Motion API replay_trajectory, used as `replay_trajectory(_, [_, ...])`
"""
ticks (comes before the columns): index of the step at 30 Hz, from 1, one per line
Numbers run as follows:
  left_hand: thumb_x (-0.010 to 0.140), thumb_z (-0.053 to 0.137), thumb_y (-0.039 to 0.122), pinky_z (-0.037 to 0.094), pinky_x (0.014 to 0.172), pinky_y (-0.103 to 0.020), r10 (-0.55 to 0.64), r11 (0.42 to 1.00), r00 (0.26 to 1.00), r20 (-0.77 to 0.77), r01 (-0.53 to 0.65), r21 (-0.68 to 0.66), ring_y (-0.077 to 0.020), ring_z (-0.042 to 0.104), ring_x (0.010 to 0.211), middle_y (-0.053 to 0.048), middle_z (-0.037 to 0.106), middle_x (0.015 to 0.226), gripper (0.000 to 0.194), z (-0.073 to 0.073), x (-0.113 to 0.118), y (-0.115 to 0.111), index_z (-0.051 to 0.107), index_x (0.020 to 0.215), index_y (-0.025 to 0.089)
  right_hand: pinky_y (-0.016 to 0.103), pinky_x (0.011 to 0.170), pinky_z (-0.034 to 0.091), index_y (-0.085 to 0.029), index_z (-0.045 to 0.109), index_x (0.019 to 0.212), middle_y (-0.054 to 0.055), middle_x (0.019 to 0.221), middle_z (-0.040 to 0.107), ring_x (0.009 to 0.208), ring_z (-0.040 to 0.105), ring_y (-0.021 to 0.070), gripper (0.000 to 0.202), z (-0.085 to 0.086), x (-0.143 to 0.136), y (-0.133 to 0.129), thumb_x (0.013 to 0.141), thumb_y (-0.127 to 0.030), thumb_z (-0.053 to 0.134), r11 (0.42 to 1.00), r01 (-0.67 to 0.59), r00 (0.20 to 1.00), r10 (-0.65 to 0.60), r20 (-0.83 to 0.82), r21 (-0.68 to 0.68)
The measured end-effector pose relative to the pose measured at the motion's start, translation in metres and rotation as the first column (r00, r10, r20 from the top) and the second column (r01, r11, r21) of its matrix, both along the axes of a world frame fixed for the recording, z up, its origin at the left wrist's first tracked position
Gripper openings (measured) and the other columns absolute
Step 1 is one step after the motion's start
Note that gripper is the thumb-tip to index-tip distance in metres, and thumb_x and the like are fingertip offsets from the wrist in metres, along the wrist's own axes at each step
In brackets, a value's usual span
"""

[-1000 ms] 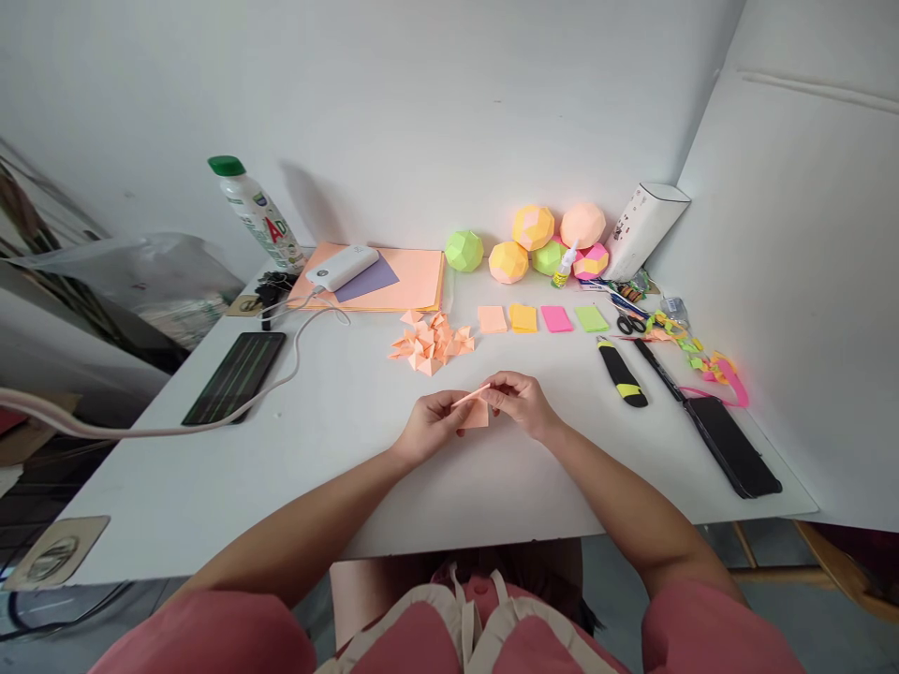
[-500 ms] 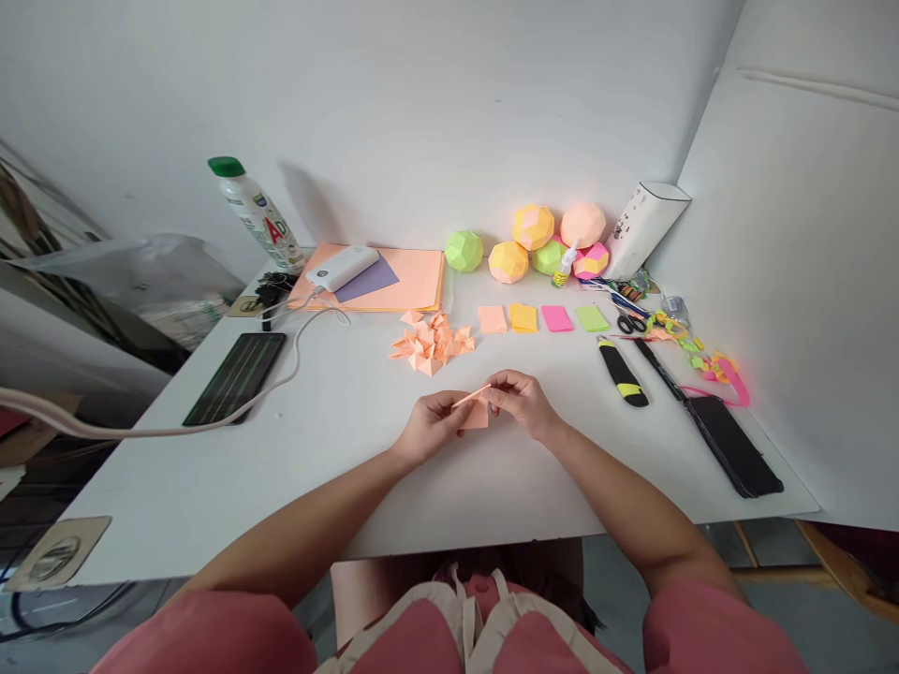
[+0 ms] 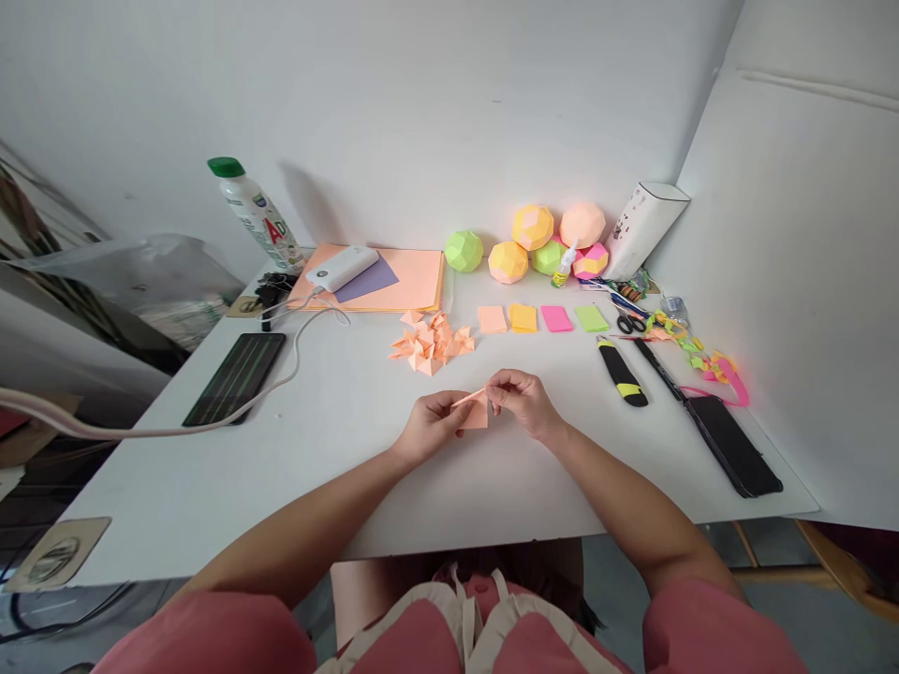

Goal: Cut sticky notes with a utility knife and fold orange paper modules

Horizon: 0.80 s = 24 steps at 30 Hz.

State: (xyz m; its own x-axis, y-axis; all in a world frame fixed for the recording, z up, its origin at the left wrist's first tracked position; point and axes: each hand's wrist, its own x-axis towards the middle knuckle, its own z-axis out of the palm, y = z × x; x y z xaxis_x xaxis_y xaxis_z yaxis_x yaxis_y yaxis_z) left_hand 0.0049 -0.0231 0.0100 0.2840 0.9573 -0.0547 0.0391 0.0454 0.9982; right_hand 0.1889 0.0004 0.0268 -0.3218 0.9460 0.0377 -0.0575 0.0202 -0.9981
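A small peach paper square [image 3: 478,413] with a folded upper edge is held just above the white table. My left hand [image 3: 434,423] pinches its left side between thumb and fingers. My right hand [image 3: 523,402] is closed at the upper right corner, thumb and forefinger pressed together on the paper there. Beyond my hands lies a pile of folded peach paper pieces [image 3: 431,344]. Right of it, small stacks of paper squares lie in a row: peach [image 3: 493,319], orange [image 3: 523,318], pink [image 3: 557,318] and green [image 3: 591,318].
Several paper balls, one of them green [image 3: 464,251], stand along the wall with a glue bottle [image 3: 563,267]. On the right lie a cutter [image 3: 622,373], scissors [image 3: 630,323] and a black case [image 3: 734,445]. A phone [image 3: 235,378], a cable [image 3: 295,351] and a spray can [image 3: 259,215] are left.
My right hand's fingertips have shifted slightly along the folded edge at the paper's upper right corner. My left hand stays in place with the same paper.
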Motion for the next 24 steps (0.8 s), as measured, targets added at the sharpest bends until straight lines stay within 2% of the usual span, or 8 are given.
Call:
replay_trajectory(6, [0.075,0.062,0.051,0.040,0.046,-0.023,0.015,0.998,0.999,0.029,-0.013,-0.065,-0.0095,0.048,0.049,0.000,0.056,0.058,0.039,0.0002,0.0005,0.0008,0.069,0.087,0.015,0.027,0.058,0.045,-0.019,0.060,0.077,-0.002,0.061,0.052,0.054,0.048,0.0098,0.026,0.0043,-0.0003,-0.0015,0.083,-0.044,0.056,0.999,0.030,0.998,-0.031,0.046,0.034])
replay_trajectory(8, [0.074,0.062,0.051,0.039,0.046,-0.023,0.021,0.997,0.999,0.027,-0.018,-0.081,-0.0095,0.047,0.049,0.001,0.054,0.056,0.039,0.0004,0.0007,0.0011,0.069,0.086,0.014,0.027,0.057,0.046,-0.019,0.060,0.085,-0.001,0.067,0.053,0.058,0.050,0.0103,0.028,0.0044,-0.0006,-0.0018,0.084,-0.046,0.054,0.998,0.045,0.998,-0.047,0.051,0.043])
replay_trajectory(11, [0.073,0.062,0.051,0.040,0.046,-0.023,0.018,0.995,1.000,0.021,-0.016,-0.095,-0.0092,0.047,0.049,0.000,0.056,0.059,0.038,0.0003,0.0008,0.0014,0.068,0.085,0.015,0.026,0.059,0.047,-0.021,0.061,0.097,0.001,0.080,0.056,0.071,0.054,0.0129,0.028,0.0024,-0.0021,-0.0028,0.080,-0.044,0.059,0.993,0.022,0.994,-0.033,0.100,0.114])
replay_trajectory(13, [0.073,0.063,0.051,0.041,0.047,-0.023,0.017,0.995,1.000,0.021,-0.015,-0.098,-0.0093,0.048,0.050,0.000,0.059,0.063,0.038,0.0000,0.0008,0.0016,0.067,0.085,0.015,0.026,0.061,0.048,-0.021,0.063,0.092,0.003,0.085,0.059,0.075,0.056,0.0140,0.024,0.0003,-0.0035,-0.0038,0.079,-0.042,0.062,0.989,-0.011,0.988,-0.012,0.155,0.145])
replay_trajectory(16, [0.072,0.065,0.053,0.041,0.048,-0.022,0.052,0.994,0.998,0.022,-0.049,-0.101,-0.0091,0.048,0.051,0.000,0.059,0.064,0.038,0.0003,0.0011,0.0018,0.065,0.080,0.016,0.027,0.061,0.049,-0.020,0.063,0.081,0.002,0.079,0.062,0.068,0.057,0.0131,0.021,-0.0028,-0.0045,-0.0049,0.081,-0.040,0.059,0.994,-0.008,0.986,-0.010,0.169,0.106])
replay_trajectory(20, [0.071,0.066,0.053,0.038,0.047,-0.021,0.102,0.989,0.995,0.008,-0.101,-0.108,-0.0088,0.047,0.051,0.000,0.057,0.062,0.038,0.0008,0.0016,0.0024,0.062,0.077,0.016,0.027,0.059,0.050,-0.019,0.060,0.082,0.000,0.073,0.061,0.061,0.058,0.0119,0.019,-0.0049,-0.0040,-0.0050,0.081,-0.038,0.059,0.999,0.005,0.991,-0.011,0.131,0.045])
replay_trajectory(24, [0.071,0.066,0.053,0.038,0.047,-0.022,0.082,0.990,0.996,0.029,-0.078,-0.116,-0.0087,0.047,0.051,0.000,0.058,0.062,0.039,-0.0008,0.0017,0.0031,0.063,0.078,0.015,0.027,0.061,0.052,-0.019,0.063,0.082,0.001,0.078,0.064,0.067,0.061,0.0133,0.018,-0.0054,-0.0047,-0.0051,0.079,-0.037,0.062,0.999,-0.010,0.987,0.002,0.158,0.049])
